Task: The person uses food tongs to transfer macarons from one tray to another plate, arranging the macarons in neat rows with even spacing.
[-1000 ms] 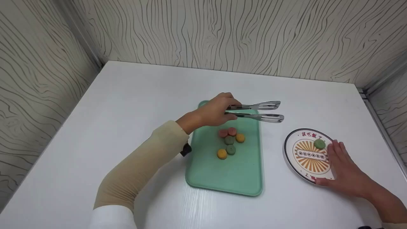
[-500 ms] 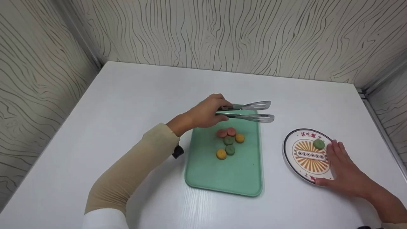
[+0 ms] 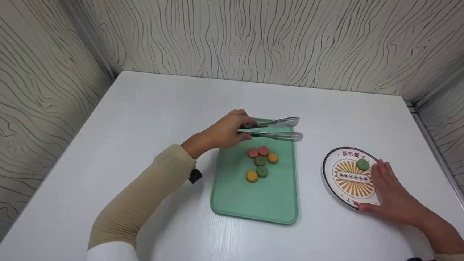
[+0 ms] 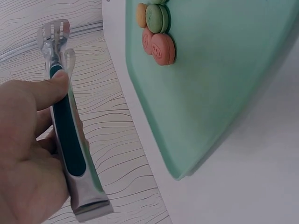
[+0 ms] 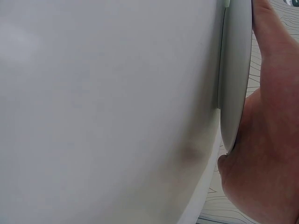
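Observation:
My left hand (image 3: 227, 131) grips a pair of metal tongs (image 3: 268, 134) over the far end of a green tray (image 3: 253, 206). The slotted tips stand apart, pointing right, with nothing between them. In the left wrist view, my thumb lies along the dark grip of the tongs (image 4: 67, 135). On the tray sit two pink macarons (image 3: 263, 150), two green macarons (image 3: 261, 171) and two yellow macarons (image 3: 252, 176), grouped near the middle. To the right, my right hand (image 3: 395, 197) rests at the rim of a round patterned plate (image 3: 329, 172), fingers straight. One green macaron (image 3: 362, 164) lies on it near my fingertips.
The white table (image 3: 163, 98) runs back to a panel (image 3: 235, 40) with a wood-grain line pattern. Similar panels stand at the left and right. A strip of tabletop separates the tray from the plate.
My left hand has moved left with the tongs, their tips drawing back over the tray's far right corner. The right hand, plate and macarons have stayed put.

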### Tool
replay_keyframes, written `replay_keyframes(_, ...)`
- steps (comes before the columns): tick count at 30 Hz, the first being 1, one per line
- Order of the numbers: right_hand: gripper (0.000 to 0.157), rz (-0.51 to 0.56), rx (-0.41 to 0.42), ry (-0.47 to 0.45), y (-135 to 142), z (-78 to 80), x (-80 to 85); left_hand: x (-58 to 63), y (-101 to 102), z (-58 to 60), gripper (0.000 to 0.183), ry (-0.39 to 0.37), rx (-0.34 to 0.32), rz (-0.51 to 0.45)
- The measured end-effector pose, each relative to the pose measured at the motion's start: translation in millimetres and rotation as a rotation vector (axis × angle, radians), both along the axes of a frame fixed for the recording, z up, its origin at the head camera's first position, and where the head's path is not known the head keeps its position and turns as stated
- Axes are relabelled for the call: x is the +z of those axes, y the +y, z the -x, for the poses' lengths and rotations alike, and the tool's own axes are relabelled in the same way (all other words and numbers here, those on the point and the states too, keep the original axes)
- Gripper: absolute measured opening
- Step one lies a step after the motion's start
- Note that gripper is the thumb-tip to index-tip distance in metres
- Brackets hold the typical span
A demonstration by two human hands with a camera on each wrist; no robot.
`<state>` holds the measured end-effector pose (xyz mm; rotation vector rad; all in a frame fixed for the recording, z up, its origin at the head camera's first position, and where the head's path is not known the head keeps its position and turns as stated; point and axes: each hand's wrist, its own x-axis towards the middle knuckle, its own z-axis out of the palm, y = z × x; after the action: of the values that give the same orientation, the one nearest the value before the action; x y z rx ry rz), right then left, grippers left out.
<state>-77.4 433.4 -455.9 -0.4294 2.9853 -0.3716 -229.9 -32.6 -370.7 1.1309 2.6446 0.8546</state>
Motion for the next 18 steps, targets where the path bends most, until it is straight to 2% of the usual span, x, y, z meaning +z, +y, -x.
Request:
replay_keyframes(9, 0.122, -0.011, 0.002, 0.013, -0.1, 0.4, 0.2, -3.7, -8.8, -1.8, 0.036, 0.026, -0.012, -0.004)
replay_keyframes(18, 0.122, -0.002, -0.004, 0.0, -0.5, 0.1, 1.4, -6.4, -18.4, -4.6, 0.036, -0.003, 0.017, -0.004)
